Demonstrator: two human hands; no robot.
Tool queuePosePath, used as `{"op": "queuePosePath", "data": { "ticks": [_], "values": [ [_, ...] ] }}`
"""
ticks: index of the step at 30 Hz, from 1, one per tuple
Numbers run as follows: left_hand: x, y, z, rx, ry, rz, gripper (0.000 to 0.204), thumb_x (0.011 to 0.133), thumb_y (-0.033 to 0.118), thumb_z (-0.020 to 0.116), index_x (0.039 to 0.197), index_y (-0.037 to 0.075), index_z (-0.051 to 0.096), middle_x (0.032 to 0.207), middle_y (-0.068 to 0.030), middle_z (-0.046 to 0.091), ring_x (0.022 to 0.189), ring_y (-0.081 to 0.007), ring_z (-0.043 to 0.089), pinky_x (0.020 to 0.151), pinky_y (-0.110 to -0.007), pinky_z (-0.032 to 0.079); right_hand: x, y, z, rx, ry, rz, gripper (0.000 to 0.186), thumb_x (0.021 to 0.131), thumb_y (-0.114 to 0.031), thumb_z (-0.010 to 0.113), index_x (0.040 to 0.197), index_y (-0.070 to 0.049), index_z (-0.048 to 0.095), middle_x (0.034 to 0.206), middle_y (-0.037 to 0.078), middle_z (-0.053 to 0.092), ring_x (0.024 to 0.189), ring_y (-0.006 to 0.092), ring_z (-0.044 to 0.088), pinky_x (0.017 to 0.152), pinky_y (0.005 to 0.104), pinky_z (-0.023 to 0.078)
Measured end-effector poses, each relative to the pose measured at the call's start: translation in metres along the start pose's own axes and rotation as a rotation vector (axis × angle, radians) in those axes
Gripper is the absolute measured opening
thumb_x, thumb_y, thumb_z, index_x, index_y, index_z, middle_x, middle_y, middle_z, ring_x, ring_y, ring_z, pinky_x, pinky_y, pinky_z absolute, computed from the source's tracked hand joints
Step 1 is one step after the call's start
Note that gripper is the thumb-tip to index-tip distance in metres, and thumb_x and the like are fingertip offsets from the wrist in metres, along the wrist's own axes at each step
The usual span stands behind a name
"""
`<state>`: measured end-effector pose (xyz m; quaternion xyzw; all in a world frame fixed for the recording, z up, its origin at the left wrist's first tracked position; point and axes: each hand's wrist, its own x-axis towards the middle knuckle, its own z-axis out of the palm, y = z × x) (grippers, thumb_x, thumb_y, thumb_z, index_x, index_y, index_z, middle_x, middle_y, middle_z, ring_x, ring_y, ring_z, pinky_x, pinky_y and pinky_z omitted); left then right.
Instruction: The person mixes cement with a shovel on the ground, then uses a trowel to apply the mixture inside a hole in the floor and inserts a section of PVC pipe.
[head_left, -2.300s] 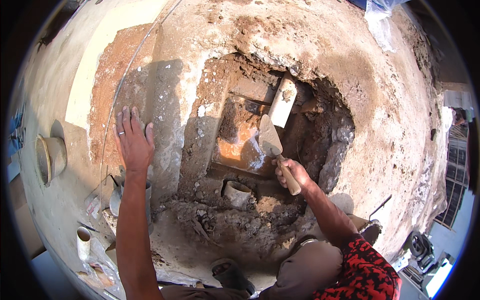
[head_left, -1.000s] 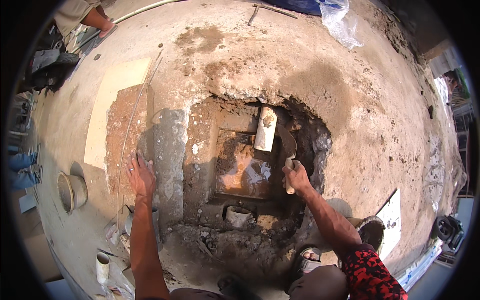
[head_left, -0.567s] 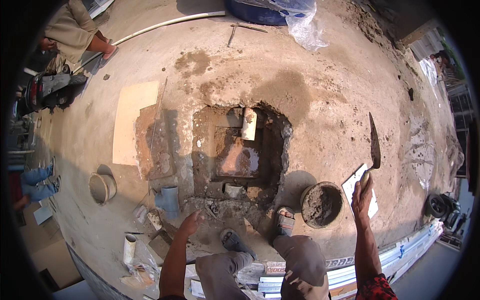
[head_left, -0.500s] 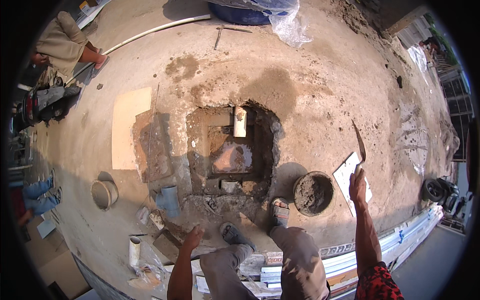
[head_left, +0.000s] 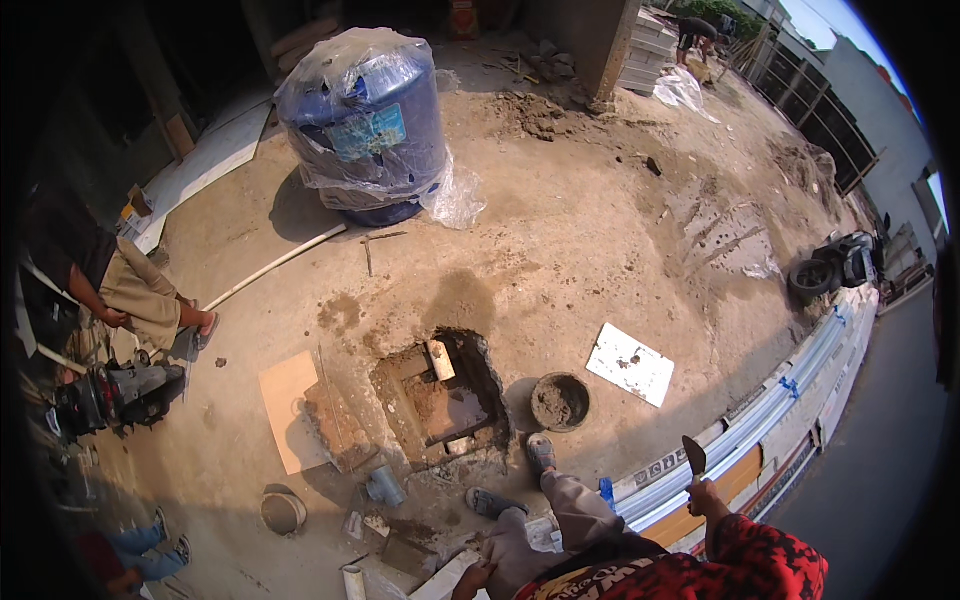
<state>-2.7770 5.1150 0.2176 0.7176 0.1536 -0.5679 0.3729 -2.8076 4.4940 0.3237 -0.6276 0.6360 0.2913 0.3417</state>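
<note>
My right hand [head_left: 706,497] grips a trowel [head_left: 695,456] by its handle, blade upward, over the stacked lengths at the right. Low in the picture, my left hand [head_left: 476,576] hangs dark beside my left leg, its fingers hard to make out. In front of my feet is a square pit [head_left: 398,412] cut into the concrete. A pale pipe [head_left: 440,360] juts in from its far side, and a pipe stub [head_left: 460,445] shows at its near side. Right of the pit stands a bucket of mortar [head_left: 560,402]. Beyond that lies a mortar-spotted white board [head_left: 630,364].
A plastic-wrapped blue tank [head_left: 365,130] stands far ahead. A grey pipe fitting [head_left: 385,487], another bucket [head_left: 284,513] and a tan board [head_left: 285,415] lie left. A seated person [head_left: 140,285] is near a motorbike [head_left: 120,395]. Bundled lengths [head_left: 775,400] line the right.
The view has lifted and swung, bringing the whole blue tank in. My right hand with the trowel has drawn back from the white board toward my body. My left hand has dropped lower.
</note>
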Motion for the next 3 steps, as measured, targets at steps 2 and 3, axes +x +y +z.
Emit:
{"op": "queuePosePath", "data": {
  "ticks": [2, 3],
  "values": [
    [0.009, 0.027, -0.022, -0.167, -0.045, 0.026, 0.039, 0.091, 0.032, 0.056, 0.116, 0.002, 0.057, 0.107, -0.013, 0.063, 0.099, -0.0225, 0.06, 0.08, -0.035, 0.051, -0.019, 0.052, -0.016, 0.069, 0.025, 0.077, 0.007, 0.083, -0.021, 0.062, 0.081, -0.014, 0.061, 0.07, -0.005, 0.06, 0.064, 0.012, 0.06, 0.066, 0.0247, 0.052],
    [0.024, 0.044, -0.032, -0.241, -0.092, 0.039, 0.038, 0.091, 0.032, 0.057, 0.113, 0.002, 0.058, 0.103, -0.0121, 0.064, 0.096, -0.0214, 0.061, 0.076, -0.034, 0.053, -0.018, 0.059, -0.029, 0.11, 0.049, 0.075, 0.007, 0.083, -0.021, 0.062, 0.081, -0.014, 0.061, 0.07, -0.005, 0.06, 0.064, 0.012, 0.06, 0.066, 0.0247, 0.052]
  ]
}}
